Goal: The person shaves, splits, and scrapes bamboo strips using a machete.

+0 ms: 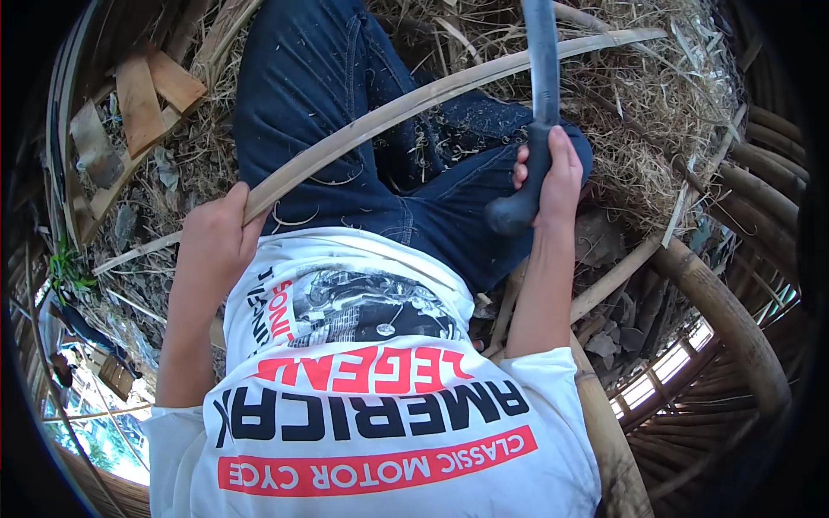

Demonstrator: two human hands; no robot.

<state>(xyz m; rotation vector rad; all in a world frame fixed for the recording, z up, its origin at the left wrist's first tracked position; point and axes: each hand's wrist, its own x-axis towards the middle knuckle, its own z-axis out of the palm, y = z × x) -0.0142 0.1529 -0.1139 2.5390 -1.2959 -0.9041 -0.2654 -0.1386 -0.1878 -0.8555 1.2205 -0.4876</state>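
A long, pale bamboo strip (380,127) runs across my lap, slanting from lower left to upper right over my jeans. My left hand (218,237) is closed around its lower part, with the thin tail sticking out past my wrist. In my right hand (557,177) is the black handle of a machete (544,82), fingers wrapped round it. The blade points up and away and crosses the strip near its far end; its tip lies beyond the top edge of the view. Fine shavings are scattered over my jeans (298,95).
Dry shavings (639,164) cover the ground in front and to the right. Flat wood pieces (138,104) lie at the upper left. Thick bamboo poles (725,311) stand at the right, and another pole (609,432) runs close beside my right side. Small green leaves (69,269) show at the left.
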